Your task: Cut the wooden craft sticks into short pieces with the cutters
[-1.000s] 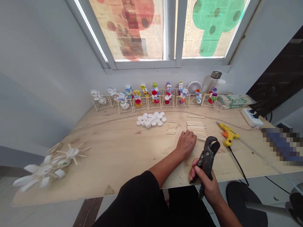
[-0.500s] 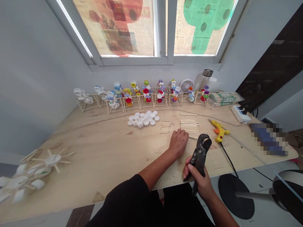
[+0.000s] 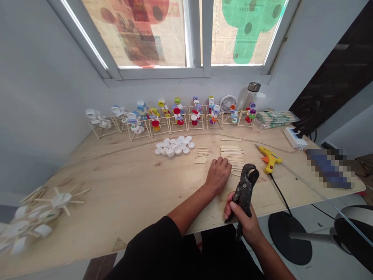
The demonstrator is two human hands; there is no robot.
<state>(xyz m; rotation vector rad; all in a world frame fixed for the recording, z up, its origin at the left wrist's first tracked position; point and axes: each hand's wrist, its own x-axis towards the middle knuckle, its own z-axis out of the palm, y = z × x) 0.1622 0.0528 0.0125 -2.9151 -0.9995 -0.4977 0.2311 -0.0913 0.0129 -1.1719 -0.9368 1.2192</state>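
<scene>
My right hand [image 3: 244, 219] is wrapped round the handles of a black hand cutter [image 3: 245, 190], its curved jaws pointing up and away from me. My left hand [image 3: 218, 175] rests low on the table, fingers curled together and pointing down at the near left side of a pile of thin wooden sticks [image 3: 232, 152]. Its fingertips are hidden, so what they hold cannot be seen; a stick end shows just right of them. Left of that pile lies a smaller group of short sticks [image 3: 201, 155]. White bottle caps [image 3: 175, 146] are heaped farther left.
A yellow glue gun [image 3: 269, 158] lies to the right, near a white power strip [image 3: 295, 139]. Stick frames with coloured cap wheels [image 3: 176, 116] line the back, beside a small fan [image 3: 229, 104] and a bottle [image 3: 253, 95]. Stick-and-cap wheels [image 3: 61, 200] lie at left.
The view has shifted slightly. A stick beside my left fingers now lies a little apart from the near edge of the pile. My right hand keeps the cutter in the same pose.
</scene>
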